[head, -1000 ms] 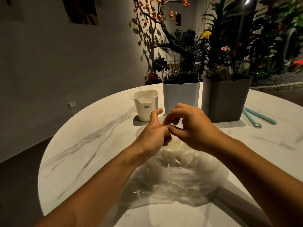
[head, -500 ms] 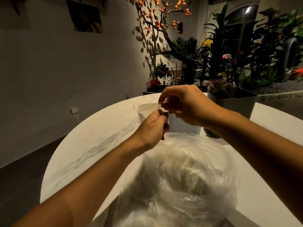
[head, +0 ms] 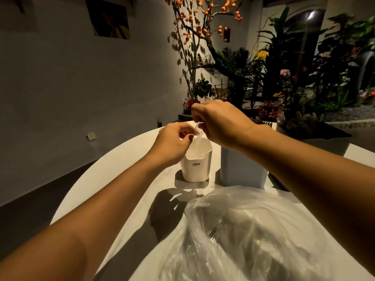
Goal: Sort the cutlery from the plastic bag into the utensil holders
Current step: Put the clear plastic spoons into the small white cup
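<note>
The left hand (head: 172, 141) is pinching one side of a clear plastic utensil (head: 197, 128), probably a fork, just above the small white holder (head: 195, 163). The right hand (head: 220, 123) is gripping its other side from above. It looks light, thin and brittle, so holding it by the handle seems safest. The plastic bag (head: 253, 230) is lying on the bench (head: 121, 175), near the person.

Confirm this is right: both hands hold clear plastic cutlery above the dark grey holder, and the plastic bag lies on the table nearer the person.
One detail is off. In the head view the left hand and right hand hold the clear plastic cutlery above the small white holder marked CRBW, not the dark grey holder at the far right. The plastic bag does lie on the table nearer the person.
</note>
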Demonstrator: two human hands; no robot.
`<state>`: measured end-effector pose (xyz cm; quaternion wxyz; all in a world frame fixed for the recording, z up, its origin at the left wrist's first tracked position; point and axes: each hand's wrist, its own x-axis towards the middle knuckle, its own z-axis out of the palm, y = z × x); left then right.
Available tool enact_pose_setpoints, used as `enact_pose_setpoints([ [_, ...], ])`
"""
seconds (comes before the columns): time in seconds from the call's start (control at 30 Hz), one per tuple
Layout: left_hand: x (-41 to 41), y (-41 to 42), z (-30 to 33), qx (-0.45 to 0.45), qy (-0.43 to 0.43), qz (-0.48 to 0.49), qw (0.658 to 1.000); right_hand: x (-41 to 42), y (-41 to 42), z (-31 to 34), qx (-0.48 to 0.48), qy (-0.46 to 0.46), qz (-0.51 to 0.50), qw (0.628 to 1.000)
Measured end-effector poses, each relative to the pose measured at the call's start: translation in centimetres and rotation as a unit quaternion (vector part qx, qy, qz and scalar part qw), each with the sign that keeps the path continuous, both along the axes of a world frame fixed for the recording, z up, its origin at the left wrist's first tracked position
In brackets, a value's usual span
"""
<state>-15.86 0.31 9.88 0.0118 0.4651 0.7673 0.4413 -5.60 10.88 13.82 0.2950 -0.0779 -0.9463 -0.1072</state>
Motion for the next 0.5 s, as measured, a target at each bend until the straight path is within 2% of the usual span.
enact_pose_setpoints([
  [0.23, -2.2, 1.4, -2.0, -0.034, -0.001, 0.029, 0.999, -3.1, 0.3, -1.9, -0.001, -0.055, -0.033, 0.998],
  [0.4, -3.3, 1.4, -2.8, -0.012, 0.011, 0.008, 1.0, -3.7, 0.8, -0.8, -0.021, -0.039, -0.052, 0.998],
  [0.5, -3.6, 1.4, -3.2, -0.022, 0.022, 0.008, 0.999, -3.7, 0.3, -1.5, -0.04, -0.107, -0.065, 0.991],
])
